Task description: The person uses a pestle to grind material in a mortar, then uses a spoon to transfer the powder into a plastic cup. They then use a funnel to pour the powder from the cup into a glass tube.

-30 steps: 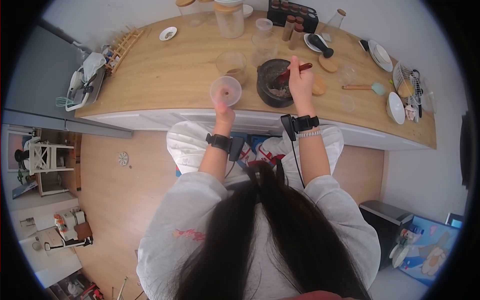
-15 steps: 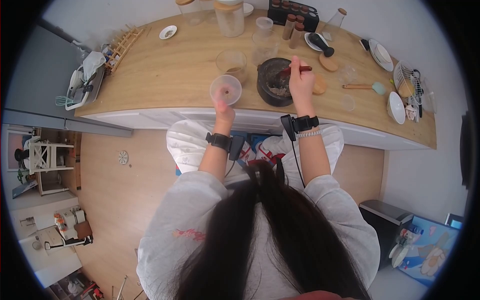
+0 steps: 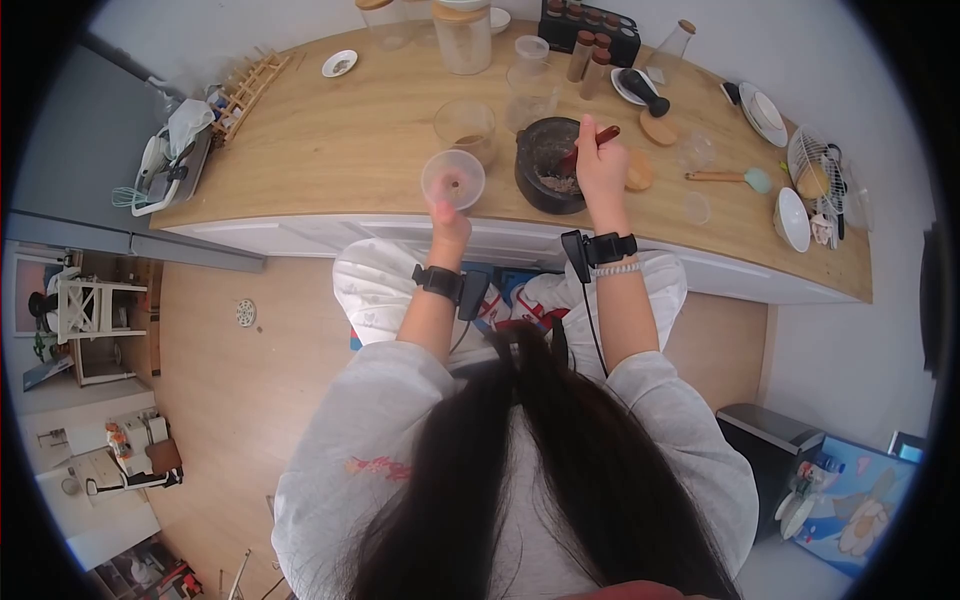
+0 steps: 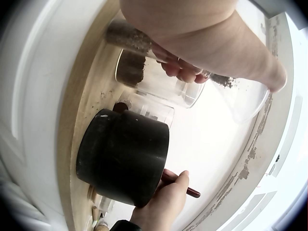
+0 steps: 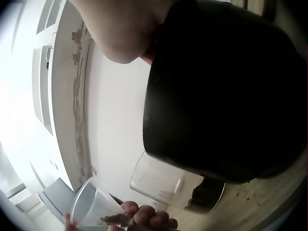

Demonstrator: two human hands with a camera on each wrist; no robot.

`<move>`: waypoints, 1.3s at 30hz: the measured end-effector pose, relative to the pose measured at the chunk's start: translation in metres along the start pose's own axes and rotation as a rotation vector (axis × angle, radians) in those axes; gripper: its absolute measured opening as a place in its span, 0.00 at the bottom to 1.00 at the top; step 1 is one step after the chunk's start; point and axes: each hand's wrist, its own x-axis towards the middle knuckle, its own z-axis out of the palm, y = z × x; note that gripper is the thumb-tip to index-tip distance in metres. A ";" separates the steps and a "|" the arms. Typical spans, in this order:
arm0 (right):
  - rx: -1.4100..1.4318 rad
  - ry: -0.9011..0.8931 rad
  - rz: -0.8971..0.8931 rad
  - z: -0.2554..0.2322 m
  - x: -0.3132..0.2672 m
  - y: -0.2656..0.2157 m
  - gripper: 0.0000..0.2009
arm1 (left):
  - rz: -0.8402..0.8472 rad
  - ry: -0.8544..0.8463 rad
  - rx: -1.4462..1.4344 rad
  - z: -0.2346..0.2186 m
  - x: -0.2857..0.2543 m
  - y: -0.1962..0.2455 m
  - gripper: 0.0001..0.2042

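Observation:
My left hand (image 3: 450, 230) grips a clear glass tube (image 4: 126, 37) with dark ground stuff inside. A translucent plastic funnel (image 3: 468, 178) stands in the tube's mouth, mouth upward, with dark bits at its narrow neck in both wrist views. To the right sits a black stone mortar (image 4: 127, 156) on the counter, close to its front edge. My right hand (image 3: 604, 180) pinches the dark red handle of a spoon (image 4: 193, 192) over the mortar's rim. Its bowl dips inside, beside some greyish-brown ground material (image 3: 560, 185).
Behind the funnel stands a glass jar (image 3: 465, 118) with brown powder at its bottom. A black pestle (image 3: 643, 92) lies on a white plate beyond the mortar. Wooden lids (image 3: 658, 127), capped spice tubes (image 3: 580, 58) and a spatula (image 3: 757, 180) lie or stand around the right side.
The spoon has shifted slightly in the mortar, its handle tilting a little differently in my right hand. My left hand keeps the funnel and tube in place. The head view has moved marginally.

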 end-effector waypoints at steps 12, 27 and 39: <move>0.246 0.125 0.004 0.004 0.001 0.008 0.21 | -0.002 0.003 0.017 -0.002 0.000 -0.002 0.40; 0.184 0.140 -0.055 0.004 0.000 0.006 0.22 | 0.008 0.002 0.016 0.000 0.000 -0.003 0.41; 0.201 0.169 -0.110 0.002 -0.004 0.002 0.21 | 0.008 -0.009 0.024 0.000 0.001 0.002 0.41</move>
